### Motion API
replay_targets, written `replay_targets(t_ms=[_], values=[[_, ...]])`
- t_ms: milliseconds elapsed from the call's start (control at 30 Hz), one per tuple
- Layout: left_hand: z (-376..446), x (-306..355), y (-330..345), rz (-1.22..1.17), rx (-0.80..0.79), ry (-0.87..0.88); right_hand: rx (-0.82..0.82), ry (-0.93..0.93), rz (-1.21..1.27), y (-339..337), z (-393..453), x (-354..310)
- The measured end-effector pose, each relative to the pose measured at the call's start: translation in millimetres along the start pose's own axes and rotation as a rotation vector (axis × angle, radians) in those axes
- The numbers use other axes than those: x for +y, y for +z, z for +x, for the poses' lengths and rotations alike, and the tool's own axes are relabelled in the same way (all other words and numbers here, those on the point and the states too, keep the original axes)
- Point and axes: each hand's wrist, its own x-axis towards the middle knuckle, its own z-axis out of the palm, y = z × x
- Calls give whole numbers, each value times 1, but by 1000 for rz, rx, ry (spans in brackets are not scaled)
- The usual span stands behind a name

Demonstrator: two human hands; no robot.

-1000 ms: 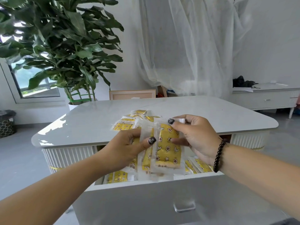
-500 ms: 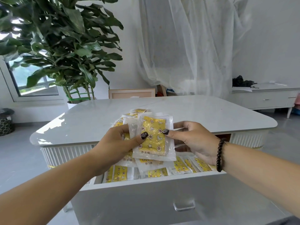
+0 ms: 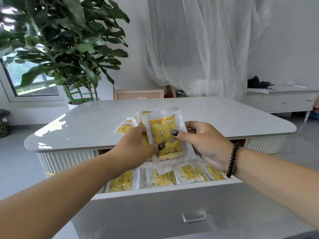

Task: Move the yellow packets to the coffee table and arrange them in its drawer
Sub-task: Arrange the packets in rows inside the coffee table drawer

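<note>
1. Counter (image 3: 224, 118) and open drawer (image 3: 172, 200): loose packets (image 3: 124, 125) left on top, rows of packets (image 3: 188, 172) already laid in the drawer.
2. Held packets (image 3: 164, 137): raised since a second ago, from over the drawer up to counter height; likely squared into a stack, not yet placed.
3. Left hand (image 3: 133, 149): grip clamped on the stack's left edge, thumb across the front.
4. Right hand (image 3: 205, 144): grip pinched on the right edge, thumb on the front packet.
</note>
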Motion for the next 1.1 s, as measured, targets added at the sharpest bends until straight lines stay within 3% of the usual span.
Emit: replay_targets(t_ms=[167, 367, 667, 833, 1100], values=[[22, -3, 20, 0, 14, 6, 77, 20, -142, -17, 23, 17], [36, -26, 24, 77, -55, -58, 226, 157, -129, -66, 39, 46], [47, -71, 38, 87, -141, -251, 341, 545, -392, -138, 88, 146], [49, -96, 53, 60, -191, -349, 285, 648, -555, -136, 127, 165], [53, -112, 56, -112, -162, -455, 200, 581, -797, -123, 149, 192]])
